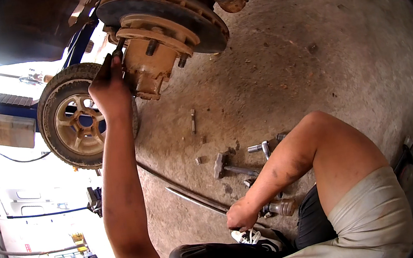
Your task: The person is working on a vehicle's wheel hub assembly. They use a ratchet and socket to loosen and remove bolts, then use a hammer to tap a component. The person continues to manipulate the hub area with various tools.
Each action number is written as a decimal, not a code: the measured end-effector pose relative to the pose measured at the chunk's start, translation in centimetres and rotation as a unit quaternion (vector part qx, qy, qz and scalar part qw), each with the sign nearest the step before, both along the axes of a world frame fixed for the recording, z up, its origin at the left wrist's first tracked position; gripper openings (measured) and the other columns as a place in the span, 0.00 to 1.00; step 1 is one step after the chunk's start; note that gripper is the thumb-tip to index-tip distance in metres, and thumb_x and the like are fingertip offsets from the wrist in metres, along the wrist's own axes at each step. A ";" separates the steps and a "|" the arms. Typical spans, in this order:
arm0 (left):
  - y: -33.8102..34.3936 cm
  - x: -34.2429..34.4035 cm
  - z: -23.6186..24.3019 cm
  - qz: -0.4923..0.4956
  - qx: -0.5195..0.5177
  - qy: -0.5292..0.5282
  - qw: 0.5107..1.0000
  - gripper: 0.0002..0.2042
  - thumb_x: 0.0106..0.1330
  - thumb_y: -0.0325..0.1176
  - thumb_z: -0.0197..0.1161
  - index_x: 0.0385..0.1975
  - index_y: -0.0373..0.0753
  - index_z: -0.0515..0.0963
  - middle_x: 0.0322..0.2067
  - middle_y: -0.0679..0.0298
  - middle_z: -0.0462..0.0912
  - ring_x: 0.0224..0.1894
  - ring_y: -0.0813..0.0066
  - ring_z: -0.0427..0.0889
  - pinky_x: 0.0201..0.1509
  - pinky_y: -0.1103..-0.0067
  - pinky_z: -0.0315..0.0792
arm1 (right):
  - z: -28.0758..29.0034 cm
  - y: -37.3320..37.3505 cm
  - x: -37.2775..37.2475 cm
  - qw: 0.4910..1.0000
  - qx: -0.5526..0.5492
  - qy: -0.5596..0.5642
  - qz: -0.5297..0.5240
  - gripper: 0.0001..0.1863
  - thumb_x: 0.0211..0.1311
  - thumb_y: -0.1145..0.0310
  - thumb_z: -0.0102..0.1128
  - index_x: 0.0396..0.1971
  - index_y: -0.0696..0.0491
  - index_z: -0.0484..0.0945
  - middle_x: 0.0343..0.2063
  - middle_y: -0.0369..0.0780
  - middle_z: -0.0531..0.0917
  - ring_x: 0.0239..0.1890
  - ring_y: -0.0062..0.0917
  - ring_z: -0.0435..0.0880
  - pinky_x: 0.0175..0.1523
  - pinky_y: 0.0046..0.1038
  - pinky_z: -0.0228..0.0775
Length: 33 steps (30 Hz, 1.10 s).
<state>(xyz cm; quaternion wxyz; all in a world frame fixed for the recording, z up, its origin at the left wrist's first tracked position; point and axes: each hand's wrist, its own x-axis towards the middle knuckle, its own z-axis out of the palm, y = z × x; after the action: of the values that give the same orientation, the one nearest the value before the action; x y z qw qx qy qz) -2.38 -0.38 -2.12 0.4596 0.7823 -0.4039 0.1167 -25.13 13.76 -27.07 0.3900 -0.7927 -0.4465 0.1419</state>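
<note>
At the upper left of the frame, the left hand (108,90) is gripping a dark tool (113,59) against the rusty wheel hub (154,57) for leverage, while the right hand (241,215), fisted, is bracing low by the shoe (256,237).

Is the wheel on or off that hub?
Off: the hub and brake disc are bare, studs exposed. The left hand holds a tool there.

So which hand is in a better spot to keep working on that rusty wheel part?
Probably the left hand: it is raised at the rusty wheel hub, gripping a dark tool against it. The right hand is down by the floor, near the hammer.
</note>
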 end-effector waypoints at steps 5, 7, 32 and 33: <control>0.0 1.2 -0.3 -0.024 -0.035 0.008 0.999 0.16 0.60 0.32 0.65 0.44 0.28 0.80 0.39 0.52 0.85 0.40 0.72 0.82 0.48 0.79 0.72 | 0.4 -0.2 0.1 1.000 -0.023 0.012 0.015 0.13 0.50 0.64 0.59 0.29 0.59 0.80 0.29 0.51 0.82 0.36 0.48 0.81 0.42 0.43 0.75; -0.2 0.9 -0.4 -0.019 -0.034 0.004 0.999 0.15 0.59 0.31 0.66 0.43 0.28 0.81 0.38 0.53 0.85 0.39 0.72 0.82 0.48 0.79 0.72 | 0.4 -0.2 0.1 0.999 -0.028 0.015 0.014 0.13 0.50 0.64 0.59 0.29 0.60 0.80 0.29 0.51 0.82 0.36 0.48 0.82 0.42 0.43 0.75; 0.6 2.0 0.6 -0.071 -0.017 0.103 0.992 0.20 0.55 0.30 0.71 0.45 0.25 0.78 0.39 0.55 0.84 0.41 0.73 0.80 0.49 0.80 0.71 | 0.0 -0.4 0.8 0.999 -0.038 -0.012 0.022 0.13 0.50 0.64 0.60 0.27 0.60 0.81 0.28 0.52 0.83 0.35 0.47 0.82 0.42 0.43 0.75; 0.5 2.2 0.6 -0.069 -0.020 0.094 0.993 0.20 0.54 0.30 0.71 0.45 0.25 0.78 0.39 0.55 0.84 0.40 0.74 0.80 0.49 0.80 0.71 | -0.4 -0.3 0.8 0.999 -0.031 -0.015 0.016 0.13 0.49 0.64 0.60 0.27 0.60 0.81 0.28 0.52 0.83 0.35 0.47 0.82 0.42 0.43 0.75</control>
<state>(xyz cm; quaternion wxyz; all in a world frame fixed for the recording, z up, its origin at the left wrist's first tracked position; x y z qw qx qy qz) -0.17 0.15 -1.52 0.5182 0.7505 -0.4097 0.0183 -24.33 13.44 -27.47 0.3564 -0.7993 -0.4600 0.1501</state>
